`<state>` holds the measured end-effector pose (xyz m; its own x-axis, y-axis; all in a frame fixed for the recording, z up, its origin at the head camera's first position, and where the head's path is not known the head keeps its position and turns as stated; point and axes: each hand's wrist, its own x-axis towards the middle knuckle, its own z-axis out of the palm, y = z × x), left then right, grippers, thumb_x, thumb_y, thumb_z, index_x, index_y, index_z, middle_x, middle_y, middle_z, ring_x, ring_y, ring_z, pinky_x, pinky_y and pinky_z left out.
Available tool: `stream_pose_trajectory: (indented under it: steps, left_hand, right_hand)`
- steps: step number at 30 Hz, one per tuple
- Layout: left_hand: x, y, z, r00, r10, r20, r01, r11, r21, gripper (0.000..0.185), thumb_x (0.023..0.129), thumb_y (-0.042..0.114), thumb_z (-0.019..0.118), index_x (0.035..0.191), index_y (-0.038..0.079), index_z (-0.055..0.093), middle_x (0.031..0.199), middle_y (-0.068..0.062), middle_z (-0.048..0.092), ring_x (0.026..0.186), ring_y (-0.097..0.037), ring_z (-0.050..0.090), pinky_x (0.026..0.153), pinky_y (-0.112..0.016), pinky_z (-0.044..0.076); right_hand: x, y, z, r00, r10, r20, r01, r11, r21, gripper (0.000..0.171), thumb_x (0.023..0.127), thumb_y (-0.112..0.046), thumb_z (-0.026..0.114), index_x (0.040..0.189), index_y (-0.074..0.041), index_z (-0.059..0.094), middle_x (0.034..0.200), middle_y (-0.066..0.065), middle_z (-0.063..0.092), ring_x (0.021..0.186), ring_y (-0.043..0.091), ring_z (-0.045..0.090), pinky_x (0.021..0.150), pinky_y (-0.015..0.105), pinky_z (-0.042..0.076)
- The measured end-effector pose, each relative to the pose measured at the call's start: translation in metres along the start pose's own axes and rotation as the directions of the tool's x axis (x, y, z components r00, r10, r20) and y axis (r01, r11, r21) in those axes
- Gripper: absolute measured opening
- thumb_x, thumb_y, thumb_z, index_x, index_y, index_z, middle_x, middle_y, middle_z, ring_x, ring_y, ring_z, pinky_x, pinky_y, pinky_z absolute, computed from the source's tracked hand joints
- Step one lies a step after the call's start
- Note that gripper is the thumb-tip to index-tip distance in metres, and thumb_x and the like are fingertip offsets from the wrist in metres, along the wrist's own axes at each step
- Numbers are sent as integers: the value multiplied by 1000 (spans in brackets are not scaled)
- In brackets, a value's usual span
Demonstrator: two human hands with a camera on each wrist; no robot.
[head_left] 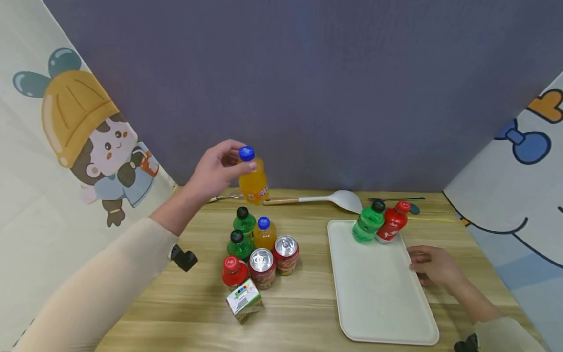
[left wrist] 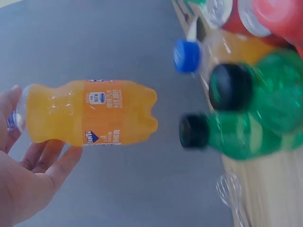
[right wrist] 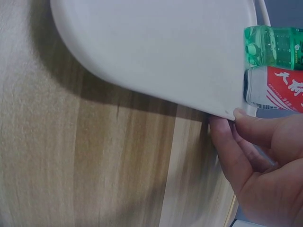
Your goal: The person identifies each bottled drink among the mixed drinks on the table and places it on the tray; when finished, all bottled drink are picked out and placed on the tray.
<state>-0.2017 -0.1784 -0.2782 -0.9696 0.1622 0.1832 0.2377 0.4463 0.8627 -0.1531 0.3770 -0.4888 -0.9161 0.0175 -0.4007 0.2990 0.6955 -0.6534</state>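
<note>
In the head view my left hand point(head_left: 218, 168) grips an orange soda bottle point(head_left: 253, 183) with a blue cap, held upright above the table. Its Fanta label shows in the left wrist view, where the fingers wrap the neck end. My right hand point(head_left: 437, 268) pinches the right rim of a white tray point(head_left: 378, 293), thumb on top and fingers beneath. At the tray's far end stand a green soda bottle point(head_left: 368, 224) and a red-labelled bottle point(head_left: 392, 222), side by side.
Left of the tray cluster green bottles point(head_left: 240, 244), another orange soda bottle point(head_left: 265, 234), red cans point(head_left: 286, 255), a red-capped bottle point(head_left: 235, 272) and a small carton point(head_left: 244, 299). Along the back lie a whisk point(head_left: 228, 195), a white spatula point(head_left: 343, 199) and dark cutlery point(head_left: 396, 199) by the grey wall.
</note>
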Motion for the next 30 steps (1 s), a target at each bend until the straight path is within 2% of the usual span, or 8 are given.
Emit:
stream_pose_trajectory:
  steps: [6, 14, 18, 25, 30]
  left_hand:
    - [10, 13, 28, 998, 7, 69, -3, 998, -59, 37, 94, 35, 76, 124, 16, 64, 120, -6, 65, 106, -26, 60, 95, -44, 53]
    - [28, 25, 72, 987, 32, 155, -18, 995, -95, 32, 95, 33, 76, 120, 18, 64, 118, 0, 66, 107, -24, 62, 90, -42, 56]
    - [35, 30, 95, 982, 36, 188, -19, 996, -89, 31, 95, 33, 76, 120, 18, 64, 117, 0, 66, 110, -25, 62, 88, -41, 57]
    - [45, 35, 136, 969, 32, 243, -15, 997, -70, 31, 95, 34, 76, 120, 19, 64, 119, 1, 65, 113, -20, 61, 97, -41, 54]
    - [48, 34, 166, 964, 27, 265, -14, 999, -53, 31, 93, 32, 78, 118, 20, 64, 117, 1, 66, 111, -20, 62, 94, -40, 56]
  right_hand:
    - [0, 0, 2, 1000, 2, -9, -2, 1000, -12, 59, 93, -10, 75, 144, 7, 49, 120, 28, 64, 85, 20, 67, 68, 37, 63]
    - [0, -1, 2, 1000, -11, -15, 10, 1000, -12, 57, 94, -9, 74, 143, 6, 50, 120, 28, 65, 85, 20, 67, 67, 37, 63]
    - [0, -1, 3, 1000, -9, -12, 9, 1000, -2, 57, 94, -10, 74, 143, 7, 50, 120, 27, 65, 85, 19, 68, 67, 37, 63]
    - [-1, -3, 2, 1000, 5, -8, -5, 1000, -5, 56, 96, -9, 72, 144, 7, 49, 122, 28, 64, 86, 19, 67, 68, 37, 63]
    - [-3, -6, 0, 1000, 10, -9, -10, 1000, -4, 55, 96, -8, 71, 144, 7, 49, 121, 28, 64, 86, 19, 66, 68, 38, 63]
